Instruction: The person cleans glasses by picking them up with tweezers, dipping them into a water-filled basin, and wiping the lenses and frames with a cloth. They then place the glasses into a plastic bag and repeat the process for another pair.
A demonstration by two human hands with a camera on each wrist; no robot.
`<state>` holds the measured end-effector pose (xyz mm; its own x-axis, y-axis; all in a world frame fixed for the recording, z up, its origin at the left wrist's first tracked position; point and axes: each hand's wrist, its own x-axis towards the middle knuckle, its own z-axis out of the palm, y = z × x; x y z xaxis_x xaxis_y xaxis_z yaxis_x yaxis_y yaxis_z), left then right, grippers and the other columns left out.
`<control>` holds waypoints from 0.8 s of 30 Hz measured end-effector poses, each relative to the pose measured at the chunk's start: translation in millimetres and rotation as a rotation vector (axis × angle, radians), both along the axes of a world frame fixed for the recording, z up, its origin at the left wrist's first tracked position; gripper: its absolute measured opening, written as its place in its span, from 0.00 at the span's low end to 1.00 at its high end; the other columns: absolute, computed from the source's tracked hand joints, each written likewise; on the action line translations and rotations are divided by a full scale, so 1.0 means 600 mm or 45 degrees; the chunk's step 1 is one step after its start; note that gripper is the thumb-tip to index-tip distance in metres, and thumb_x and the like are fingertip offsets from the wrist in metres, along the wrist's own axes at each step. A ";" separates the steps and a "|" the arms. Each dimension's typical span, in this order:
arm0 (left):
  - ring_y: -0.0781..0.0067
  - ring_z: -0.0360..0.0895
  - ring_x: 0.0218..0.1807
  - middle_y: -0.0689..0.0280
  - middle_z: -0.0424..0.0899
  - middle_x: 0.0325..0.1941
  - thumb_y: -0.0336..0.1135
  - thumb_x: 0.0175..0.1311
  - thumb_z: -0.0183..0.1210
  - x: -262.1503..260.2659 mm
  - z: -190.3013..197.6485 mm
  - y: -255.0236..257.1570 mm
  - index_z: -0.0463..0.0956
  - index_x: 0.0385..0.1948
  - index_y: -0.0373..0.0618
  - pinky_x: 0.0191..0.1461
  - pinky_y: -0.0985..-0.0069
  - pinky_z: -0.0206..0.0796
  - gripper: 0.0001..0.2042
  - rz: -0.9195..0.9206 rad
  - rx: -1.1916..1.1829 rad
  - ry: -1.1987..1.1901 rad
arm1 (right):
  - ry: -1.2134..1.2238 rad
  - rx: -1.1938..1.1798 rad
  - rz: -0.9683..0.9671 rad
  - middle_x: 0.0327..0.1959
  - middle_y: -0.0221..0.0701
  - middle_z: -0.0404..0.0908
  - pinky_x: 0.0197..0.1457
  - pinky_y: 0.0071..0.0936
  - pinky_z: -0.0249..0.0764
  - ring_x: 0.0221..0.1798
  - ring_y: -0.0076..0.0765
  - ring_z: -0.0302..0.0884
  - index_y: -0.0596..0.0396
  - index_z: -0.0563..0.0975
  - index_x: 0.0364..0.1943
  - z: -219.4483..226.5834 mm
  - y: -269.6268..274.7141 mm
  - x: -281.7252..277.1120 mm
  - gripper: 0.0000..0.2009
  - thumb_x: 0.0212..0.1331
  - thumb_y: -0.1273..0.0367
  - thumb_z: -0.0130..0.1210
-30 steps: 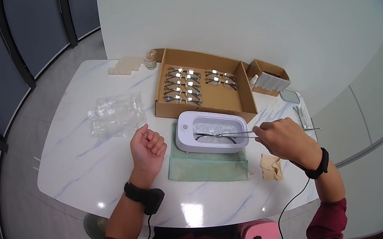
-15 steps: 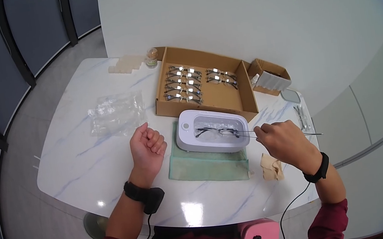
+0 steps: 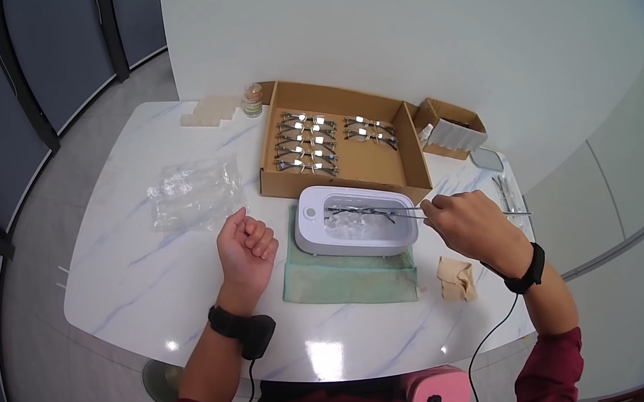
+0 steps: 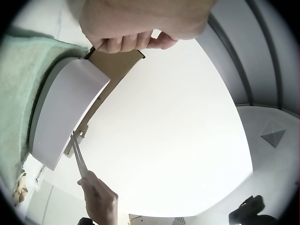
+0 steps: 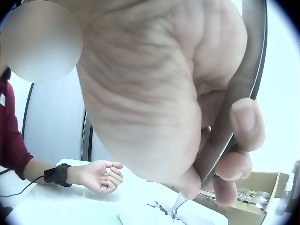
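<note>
My right hand (image 3: 470, 231) pinches long metal tweezers (image 3: 408, 214), whose tips reach into a pale lilac basin (image 3: 313, 241) filled with liquid. At the tips, a pair of dark-framed glasses (image 3: 358, 211) lies across the upper part of the basin. In the right wrist view, thumb and fingers of the right hand (image 5: 154, 89) close round the tweezers (image 5: 220, 140), above the glasses (image 5: 164, 209). My left hand (image 3: 247, 253) rests palm up left of the basin, loosely curled and holding nothing. The left wrist view shows the basin's side wall (image 4: 70, 101).
Behind the basin stands a cardboard box (image 3: 384, 173) with several glasses in rows. A clear plastic bag (image 3: 196, 195) lies at left, a green cloth (image 3: 350, 281) under the basin, a tan cloth (image 3: 456, 279) at right. A smaller box (image 3: 449, 138) and a jar (image 3: 253, 100) stand farther back.
The tweezers and right hand have moved slightly up and left. The glasses have shifted towards the basin's back edge and turned. My left hand has stayed nearly still.
</note>
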<state>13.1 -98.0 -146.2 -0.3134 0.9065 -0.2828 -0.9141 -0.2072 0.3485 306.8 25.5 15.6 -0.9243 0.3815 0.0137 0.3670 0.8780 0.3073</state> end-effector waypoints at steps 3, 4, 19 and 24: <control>0.77 0.53 0.15 0.74 0.54 0.12 0.42 0.72 0.47 0.000 -0.001 0.000 0.61 0.15 0.52 0.21 0.75 0.50 0.19 -0.002 0.007 -0.002 | -0.006 0.026 -0.005 0.25 0.36 0.79 0.28 0.35 0.77 0.26 0.41 0.81 0.62 0.77 0.33 -0.001 -0.008 0.001 0.06 0.49 0.78 0.54; 0.77 0.53 0.15 0.74 0.54 0.12 0.42 0.72 0.47 0.000 -0.001 0.000 0.61 0.15 0.52 0.21 0.75 0.50 0.19 -0.002 0.012 -0.001 | -0.008 0.025 -0.005 0.25 0.36 0.79 0.28 0.35 0.77 0.26 0.41 0.81 0.62 0.77 0.33 0.000 -0.013 0.001 0.06 0.49 0.78 0.54; 0.79 0.53 0.15 0.75 0.55 0.13 0.42 0.72 0.48 0.001 -0.003 0.000 0.62 0.19 0.51 0.20 0.76 0.50 0.17 0.017 0.015 -0.007 | -0.053 -0.099 -0.016 0.25 0.37 0.81 0.29 0.36 0.78 0.27 0.44 0.82 0.62 0.80 0.36 0.010 -0.001 0.000 0.08 0.50 0.77 0.55; 0.77 0.53 0.16 0.74 0.54 0.12 0.42 0.71 0.48 0.001 0.006 -0.001 0.60 0.15 0.53 0.22 0.75 0.50 0.20 0.007 -0.014 0.000 | -0.024 -0.039 -0.040 0.25 0.37 0.81 0.29 0.36 0.78 0.26 0.43 0.82 0.62 0.80 0.38 -0.003 0.006 0.004 0.10 0.50 0.77 0.55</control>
